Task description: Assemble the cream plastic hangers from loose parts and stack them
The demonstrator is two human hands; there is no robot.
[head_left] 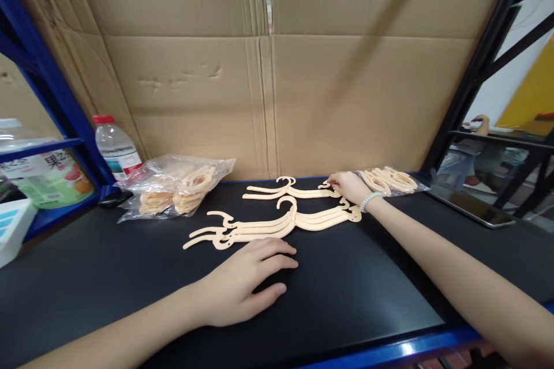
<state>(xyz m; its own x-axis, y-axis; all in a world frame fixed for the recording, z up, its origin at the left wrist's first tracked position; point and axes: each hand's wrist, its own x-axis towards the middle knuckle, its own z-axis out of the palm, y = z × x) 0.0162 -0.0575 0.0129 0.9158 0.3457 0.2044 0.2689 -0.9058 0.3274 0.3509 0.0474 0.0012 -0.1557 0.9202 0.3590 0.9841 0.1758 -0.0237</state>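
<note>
Several cream folding clothes hangers (264,227) lie stacked on the black tabletop, their arms spread sideways and a hook at the middle. Behind them is another cream hanger (298,191), also laid flat. My right hand (350,185), with a beaded bracelet at the wrist, reaches to that rear hanger's right end; its fingers are closed on the end piece. On the near side of the stack, my left hand (249,282) rests over the table with fingers spread and nothing in it. Its fingertips are close to the front hangers.
A clear plastic bag (177,187) of cream hangers lies at the left, another bag (389,180) at the right. A red-capped bottle (116,147) stands by the blue frame. Cardboard panels (194,86) wall off the back. A flat dark device (471,209) lies at the right.
</note>
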